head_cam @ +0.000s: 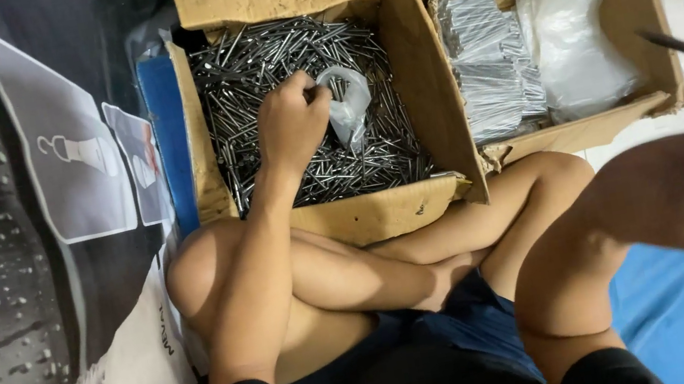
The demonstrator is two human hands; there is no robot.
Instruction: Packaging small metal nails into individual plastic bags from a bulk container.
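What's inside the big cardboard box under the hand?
The big cardboard box holds loose grey nails. The left hand rests on them, holding a small clear bag. The box bottom is covered.

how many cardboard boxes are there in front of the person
2. The open brown cardboard box full of loose grey nails sits ahead of the crossed legs; a smaller open brown cardboard box of packed nails and clear plastic bags stands beside it. Others may lie out of view.
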